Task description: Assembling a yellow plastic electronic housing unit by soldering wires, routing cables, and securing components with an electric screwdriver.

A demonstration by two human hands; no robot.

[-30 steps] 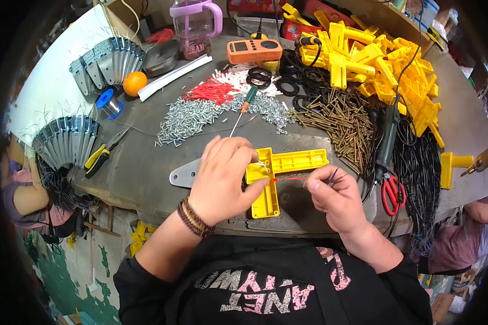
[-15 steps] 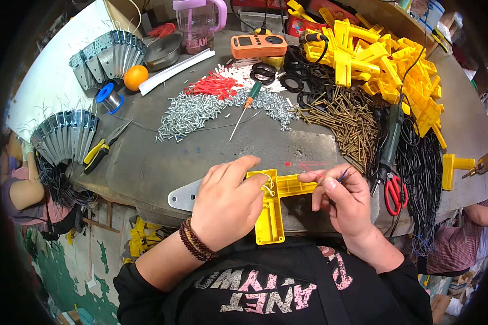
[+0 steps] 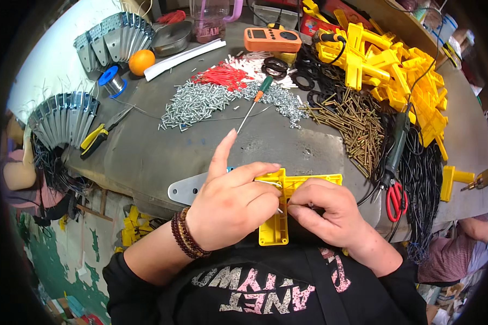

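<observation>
Right hand [image 3: 331, 214] drawn in to the yellow housing [image 3: 274, 233] since the earlier frame; index finger of the left hand [image 3: 230, 203] now raised.

Right thumb and forefinger meet in a pinch beside the housing's junction, anything between them hidden; left hand curves over the opposite side, other fingers bent, its grip impossible to tell. Between both, at the near edge of the bench [image 3: 217, 146], the housing appears light, stiff, smooth plastic, liable to slide, best held by its outer walls; its white wire [image 3: 273, 183] looks soft and easily strained. Outward: grey metal plate [image 3: 187, 189], screwdriver [image 3: 255, 105].
</observation>
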